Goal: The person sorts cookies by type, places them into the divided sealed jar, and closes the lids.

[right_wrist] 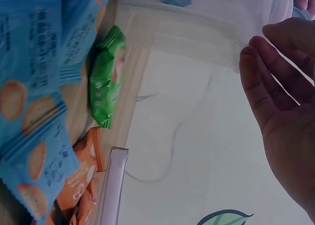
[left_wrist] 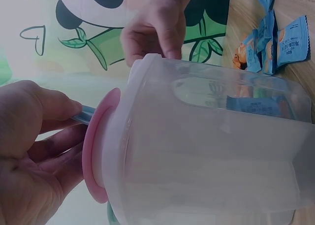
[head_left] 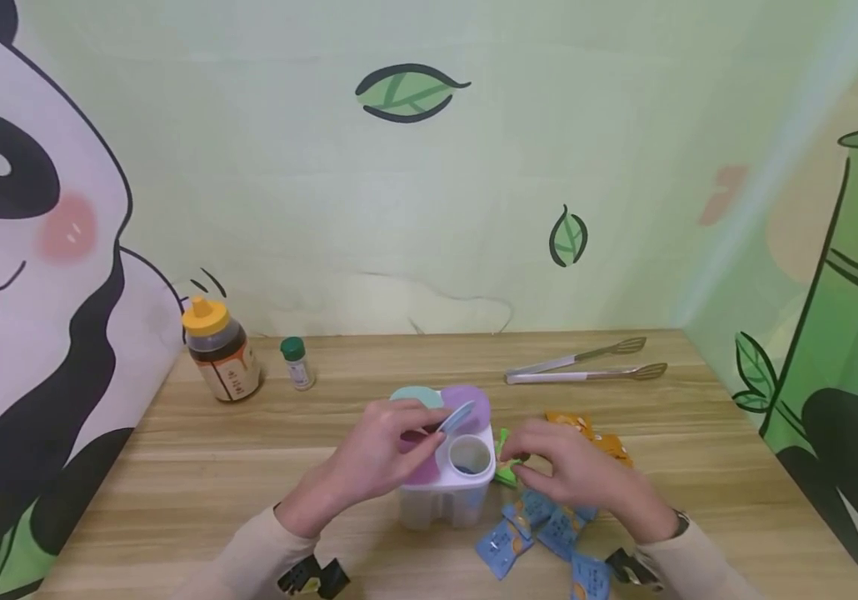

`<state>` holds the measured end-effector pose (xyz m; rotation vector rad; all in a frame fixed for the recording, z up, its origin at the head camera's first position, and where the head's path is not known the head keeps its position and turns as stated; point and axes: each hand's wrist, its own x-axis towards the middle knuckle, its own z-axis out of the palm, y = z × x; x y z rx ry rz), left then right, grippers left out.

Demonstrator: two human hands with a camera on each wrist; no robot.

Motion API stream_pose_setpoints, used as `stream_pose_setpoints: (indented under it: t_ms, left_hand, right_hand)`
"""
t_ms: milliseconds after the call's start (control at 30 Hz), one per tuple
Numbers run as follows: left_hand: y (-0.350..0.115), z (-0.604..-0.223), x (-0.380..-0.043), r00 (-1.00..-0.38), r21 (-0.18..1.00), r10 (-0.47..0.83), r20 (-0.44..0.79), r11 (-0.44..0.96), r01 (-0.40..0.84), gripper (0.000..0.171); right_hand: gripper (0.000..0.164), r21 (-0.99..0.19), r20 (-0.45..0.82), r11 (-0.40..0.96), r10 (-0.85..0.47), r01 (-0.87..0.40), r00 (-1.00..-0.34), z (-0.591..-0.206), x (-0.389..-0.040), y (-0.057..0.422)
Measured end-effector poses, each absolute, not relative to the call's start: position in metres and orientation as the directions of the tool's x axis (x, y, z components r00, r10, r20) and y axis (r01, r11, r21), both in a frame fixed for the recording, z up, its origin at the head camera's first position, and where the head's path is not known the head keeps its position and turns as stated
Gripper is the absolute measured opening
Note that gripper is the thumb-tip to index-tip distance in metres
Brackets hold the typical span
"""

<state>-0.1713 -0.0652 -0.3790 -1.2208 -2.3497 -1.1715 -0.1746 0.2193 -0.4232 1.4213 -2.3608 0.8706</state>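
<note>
With thumb and fingers, my left hand (head_left: pixel 369 454) pinches a light blue lid (head_left: pixel 459 415), tilted above a clear storage box (head_left: pixel 440 507) with a white top. The round opening (head_left: pixel 470 455) under that lid is uncovered. Teal (head_left: pixel 416 395), purple (head_left: pixel 477 404) and pink (head_left: pixel 421 472) lids cover the other openings. Through the box wall a blue packet (left_wrist: pixel 253 106) shows inside. My right hand (head_left: pixel 567 465) hovers at the box's right side, fingers loosely bent with nothing between them. Beside the box lies a green snack packet (right_wrist: pixel 107 77), partly behind that hand in the head view.
Several blue snack packets (head_left: pixel 504 547) lie at the front right of the box, with orange packets (head_left: pixel 613 448) behind the right hand. Tongs (head_left: pixel 586 377) rest at the back right. A yellow-capped bottle (head_left: pixel 226 362) and a small green-capped bottle (head_left: pixel 297 365) stand back left.
</note>
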Motion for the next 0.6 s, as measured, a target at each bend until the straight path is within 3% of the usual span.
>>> stream_pose_setpoints:
  t_ms: [400, 600]
  left_hand:
    - [-0.067, -0.38, -0.171, -0.617, 0.546, 0.576, 0.536, 0.321, 0.774, 0.026]
    - [-0.067, -0.38, -0.171, -0.615, 0.542, 0.578, 0.537, 0.323, 0.776, 0.025]
  right_hand:
    - [0.025, -0.357, 0.449, 0.371, -0.737, -0.858, -0.505, -0.436, -0.176, 0.228]
    - [0.023, -0.39, 0.357, 0.433, -0.742, -0.813, -0.567, -0.441, -0.173, 0.232]
